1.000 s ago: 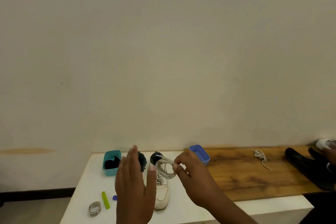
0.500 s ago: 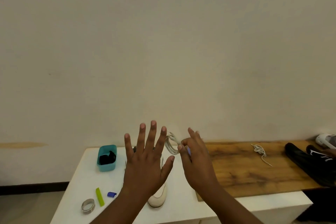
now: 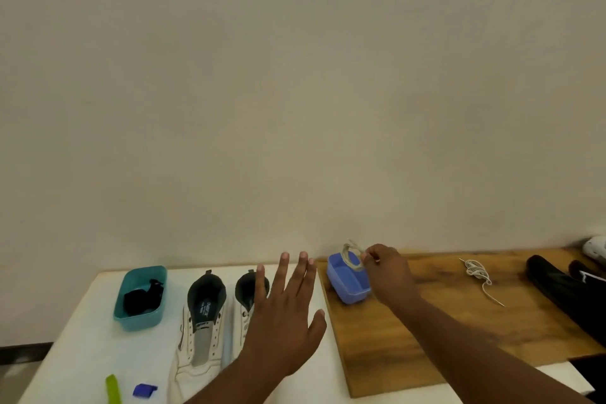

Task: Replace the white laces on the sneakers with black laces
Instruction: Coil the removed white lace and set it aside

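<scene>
Two white sneakers stand side by side on the white table, toes toward me. The left sneaker [image 3: 201, 331] has bare eyelets; the right sneaker [image 3: 244, 305] is partly covered by my left hand [image 3: 283, 315], which hovers flat with fingers spread. My right hand [image 3: 388, 272] pinches a coiled white lace [image 3: 352, 256] just above a small blue tub [image 3: 347, 282] on the wooden board. A teal tub [image 3: 131, 315] to the left of the sneakers holds black laces [image 3: 142, 297].
A second white lace [image 3: 478, 274] lies loose on the wooden board [image 3: 426, 331]. Black shoes [image 3: 567, 292] sit at the right edge, a white shoe [image 3: 595, 248] behind them. A green stick [image 3: 112, 389] and a blue clip [image 3: 144, 390] lie at the front left. The wall is close behind.
My right hand carried the coiled white lace to the right, from over the sneaker to above the blue tub. My left hand dropped lower, still spread flat. The view tilted and both sneakers came into sight.
</scene>
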Demonstrator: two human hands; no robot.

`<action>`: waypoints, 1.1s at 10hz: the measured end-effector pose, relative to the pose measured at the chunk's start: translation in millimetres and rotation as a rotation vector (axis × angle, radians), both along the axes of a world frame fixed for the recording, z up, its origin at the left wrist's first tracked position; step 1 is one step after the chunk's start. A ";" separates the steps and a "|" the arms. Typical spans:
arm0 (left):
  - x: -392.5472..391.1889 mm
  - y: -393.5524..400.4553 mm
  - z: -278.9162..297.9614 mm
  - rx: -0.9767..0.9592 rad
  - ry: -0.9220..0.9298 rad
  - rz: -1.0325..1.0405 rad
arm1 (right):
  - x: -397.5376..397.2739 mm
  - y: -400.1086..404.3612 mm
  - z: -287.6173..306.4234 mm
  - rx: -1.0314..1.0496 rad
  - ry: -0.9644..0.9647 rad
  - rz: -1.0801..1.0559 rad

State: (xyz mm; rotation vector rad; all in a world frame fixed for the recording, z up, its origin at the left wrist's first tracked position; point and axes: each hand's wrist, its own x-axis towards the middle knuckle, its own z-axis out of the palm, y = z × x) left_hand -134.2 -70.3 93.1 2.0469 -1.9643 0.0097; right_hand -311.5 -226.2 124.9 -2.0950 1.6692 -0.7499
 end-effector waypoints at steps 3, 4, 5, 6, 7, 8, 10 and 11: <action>-19.4 -123.1 -77.2 0.283 0.339 0.024 | 14.5 -91.2 -77.5 0.227 0.115 -0.042; -22.4 -153.6 -102.9 0.311 0.327 0.005 | 19.7 -112.6 -101.1 0.237 0.225 -0.016; -21.9 -169.7 -112.9 0.364 0.361 0.014 | 27.0 -121.2 -120.5 0.253 0.396 0.054; -19.9 -176.4 -116.4 0.401 0.370 -0.002 | 42.2 -128.8 -136.7 0.379 0.352 0.021; -16.6 -177.8 -123.6 0.395 0.376 -0.036 | 64.1 -137.1 -138.2 0.447 0.876 0.182; -13.9 -181.8 -126.6 0.417 0.359 -0.062 | 65.5 -153.8 -144.7 0.460 0.892 0.202; -24.1 -184.4 -125.4 0.429 0.340 -0.046 | 55.3 -179.1 -181.0 0.594 0.991 0.193; -26.6 -180.9 -127.0 0.426 0.332 -0.023 | 48.7 -160.3 -162.2 0.609 0.854 0.173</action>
